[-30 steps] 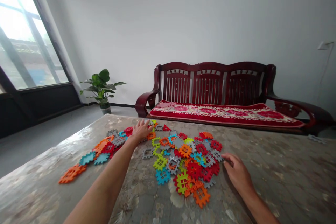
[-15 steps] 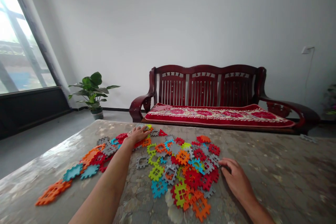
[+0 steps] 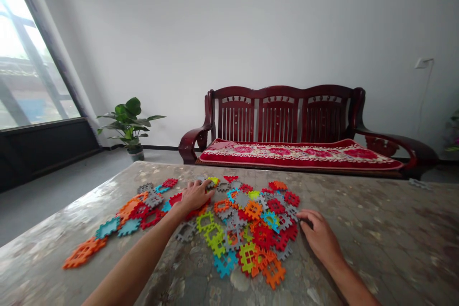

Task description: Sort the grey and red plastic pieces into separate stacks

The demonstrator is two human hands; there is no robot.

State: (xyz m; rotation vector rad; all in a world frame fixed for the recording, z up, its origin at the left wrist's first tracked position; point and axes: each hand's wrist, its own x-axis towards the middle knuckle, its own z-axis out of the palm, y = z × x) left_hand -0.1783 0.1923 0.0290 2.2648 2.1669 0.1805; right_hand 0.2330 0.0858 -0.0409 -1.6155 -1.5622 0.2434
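Note:
My left hand [image 3: 195,196] lies palm down with its fingers stretched over the far left part of a heap of flat plastic notched building pieces. Under and beside it are red and orange pieces, partly hidden by the hand. Lime green pieces [image 3: 212,234] lie just to its right and nearer to me. At the heap's right edge rests my right hand [image 3: 319,234], its thumb apart from the fingers. Those fingertips reach a grey piece [image 3: 292,213] and hold nothing that I can see. An orange window-shaped piece [image 3: 274,271] lies at the near end.
A trail of orange, teal [image 3: 107,227], red and grey pieces stretches along the left of the patterned table [image 3: 380,229]. One grey piece [image 3: 419,184] sits at the far right. Behind the table stand a dark red wooden bench [image 3: 278,119] and a potted plant [image 3: 131,122].
My left hand has slid right and a little nearer, shifting pieces beneath it. The lime green pieces have moved slightly right and nearer. My right hand stays at nearly the same place.

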